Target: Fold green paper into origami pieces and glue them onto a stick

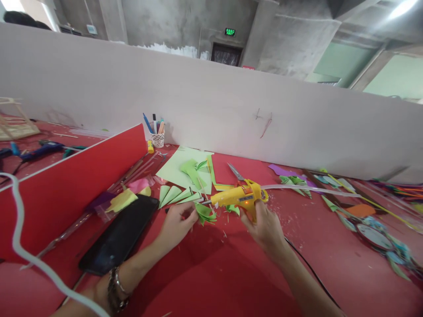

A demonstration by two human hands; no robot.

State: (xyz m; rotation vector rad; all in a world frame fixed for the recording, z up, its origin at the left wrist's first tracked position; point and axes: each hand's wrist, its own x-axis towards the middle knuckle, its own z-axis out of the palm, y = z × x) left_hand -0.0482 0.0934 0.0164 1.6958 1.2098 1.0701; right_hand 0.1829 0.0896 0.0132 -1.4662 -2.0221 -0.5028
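Observation:
My right hand (262,226) grips the handle of a yellow glue gun (238,197), whose nozzle points left toward a folded green paper piece (205,213). My left hand (178,224) pinches that green piece against the red table (211,273), fingers closed on it. A row of green paper cones (175,195) lies just behind the left hand. A translucent glue stick (304,189) sticks out of the gun's back toward the right.
A black phone (120,235) lies left of my left arm beside a red divider panel (72,180). Green and red paper sheets (185,169), scissors (235,171) and a pen cup (157,137) sit behind. Paper scraps (373,224) crowd the right. A white partition wall (211,110) bounds the back.

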